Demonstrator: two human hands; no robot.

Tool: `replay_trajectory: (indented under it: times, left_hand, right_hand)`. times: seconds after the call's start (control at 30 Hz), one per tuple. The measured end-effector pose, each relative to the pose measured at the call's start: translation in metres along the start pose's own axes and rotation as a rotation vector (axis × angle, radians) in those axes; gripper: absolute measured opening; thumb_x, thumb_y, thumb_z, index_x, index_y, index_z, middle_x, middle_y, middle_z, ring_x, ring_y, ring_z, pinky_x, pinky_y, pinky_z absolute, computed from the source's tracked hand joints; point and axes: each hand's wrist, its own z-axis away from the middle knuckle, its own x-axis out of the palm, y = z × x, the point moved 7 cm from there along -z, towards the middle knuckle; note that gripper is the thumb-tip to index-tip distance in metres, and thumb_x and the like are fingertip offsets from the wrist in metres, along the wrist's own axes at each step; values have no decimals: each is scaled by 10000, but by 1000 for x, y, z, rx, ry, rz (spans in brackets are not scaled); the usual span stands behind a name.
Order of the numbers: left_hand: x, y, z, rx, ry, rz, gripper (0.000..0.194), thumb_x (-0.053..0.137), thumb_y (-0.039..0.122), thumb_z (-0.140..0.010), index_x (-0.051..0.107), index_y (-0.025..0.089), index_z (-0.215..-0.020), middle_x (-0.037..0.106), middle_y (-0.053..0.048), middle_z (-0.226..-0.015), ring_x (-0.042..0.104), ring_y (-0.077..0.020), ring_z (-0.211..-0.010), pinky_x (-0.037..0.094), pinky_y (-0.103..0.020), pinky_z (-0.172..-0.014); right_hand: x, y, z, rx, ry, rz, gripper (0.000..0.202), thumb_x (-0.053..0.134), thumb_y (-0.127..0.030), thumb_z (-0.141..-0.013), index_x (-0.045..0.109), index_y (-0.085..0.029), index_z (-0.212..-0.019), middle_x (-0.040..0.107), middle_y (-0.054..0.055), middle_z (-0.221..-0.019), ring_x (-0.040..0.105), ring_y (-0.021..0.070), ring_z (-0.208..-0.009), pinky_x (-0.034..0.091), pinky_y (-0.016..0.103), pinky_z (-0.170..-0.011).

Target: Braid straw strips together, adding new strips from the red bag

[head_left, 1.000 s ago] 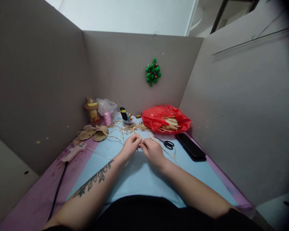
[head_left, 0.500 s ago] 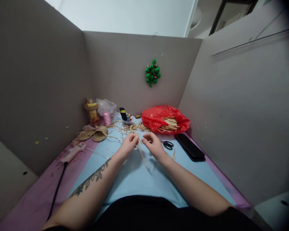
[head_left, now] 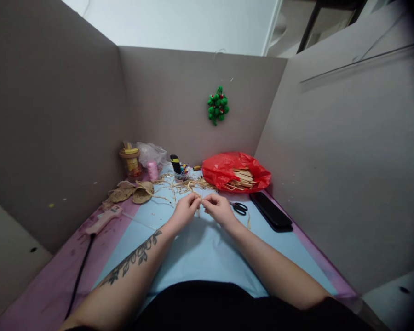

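Observation:
My left hand (head_left: 188,207) pinches a pale straw-coloured strand (head_left: 191,186) between thumb and fingers, over the middle of the blue cloth. Close beside it, my right hand (head_left: 217,208) has its fingertips pressed together on the same strand, nearly touching the left fingertips. Part of the strand loops up beyond the hands; a short end shows below them. How it is folded between the fingers is hidden. Loose straw strands (head_left: 184,187) lie on the cloth behind. To the right of my right hand rest black-handled scissors (head_left: 240,208).
A red plastic bag (head_left: 224,168) of flat straw strips and a black case (head_left: 272,212) lie at the right. Leftward are a glue gun (head_left: 105,220) with its cord, woven straw pieces (head_left: 143,192), pink thread (head_left: 152,170) and a lidded cup (head_left: 131,163). Grey panels enclose three sides.
My right hand has come in to the left and closed its fingers on the strand. The long end that hung toward me is drawn up and mostly out of sight.

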Motion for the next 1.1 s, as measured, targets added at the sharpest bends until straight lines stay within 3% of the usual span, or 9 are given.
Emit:
replay_trajectory:
  times: [0.27, 0.43, 0.6, 0.73, 0.83, 1.0, 1.1]
  left_hand:
    - [0, -9, -4, -44, -105, 68, 225, 487, 337, -741, 567, 142, -663, 562, 2, -601, 495, -104, -550, 394, -210, -543]
    - [-13, 1, -5, 30, -6, -6, 187, 556, 304, -702, 658, 147, -712, 644, -20, -695, 539, -129, -648, 409, -227, -627]
    - [0, 0, 7, -34, 26, -16, 225, 541, 338, -732, 636, 139, -688, 614, -13, -610, 497, -110, -543, 366, -208, -532]
    - [8, 9, 17, 135, 83, -274, 238, 484, 326, -802, 619, 169, -684, 595, -14, -627, 497, -118, -577, 351, -218, -571]
    - [17, 19, 22, 262, 46, -545, 225, 447, 263, -834, 625, 182, -722, 606, -47, -702, 526, -150, -666, 365, -244, -645]
    - [31, 27, 27, 284, -60, -889, 273, 438, 163, -825, 590, 167, -1052, 633, -98, -821, 549, -202, -812, 398, -280, -715]
    - [33, 30, 28, 309, -103, -899, 285, 430, 159, -832, 588, 156, -1069, 645, -93, -800, 554, -201, -825, 414, -286, -729]
  right_hand:
    - [-1, 4, -3, -10, -35, -2, 209, 563, -356, -694, 509, -171, -612, 454, -49, -476, 387, 84, -438, 294, 206, -439]
    - [-5, 0, -2, -72, 45, 73, 192, 542, -330, -705, 491, -177, -600, 467, -42, -494, 433, 96, -472, 329, 214, -473]
    - [-3, 2, 3, 17, 128, -34, 167, 517, -309, -702, 470, -181, -606, 510, -31, -513, 488, 108, -484, 372, 221, -483]
    - [-2, 5, 3, 61, 161, -211, 157, 542, -279, -660, 467, -175, -570, 476, -47, -504, 430, 84, -472, 361, 213, -487]
    - [-1, 10, 3, 102, 176, -336, 170, 561, -251, -608, 435, -174, -523, 425, -63, -476, 372, 67, -448, 324, 206, -469]
    - [-2, 21, 1, 141, 211, -408, 129, 561, -219, -562, 447, -172, -523, 439, -64, -475, 374, 69, -462, 313, 207, -479]
    - [-5, 26, -4, 115, 206, -412, 126, 566, -216, -552, 452, -175, -520, 435, -68, -456, 365, 71, -451, 291, 209, -465]
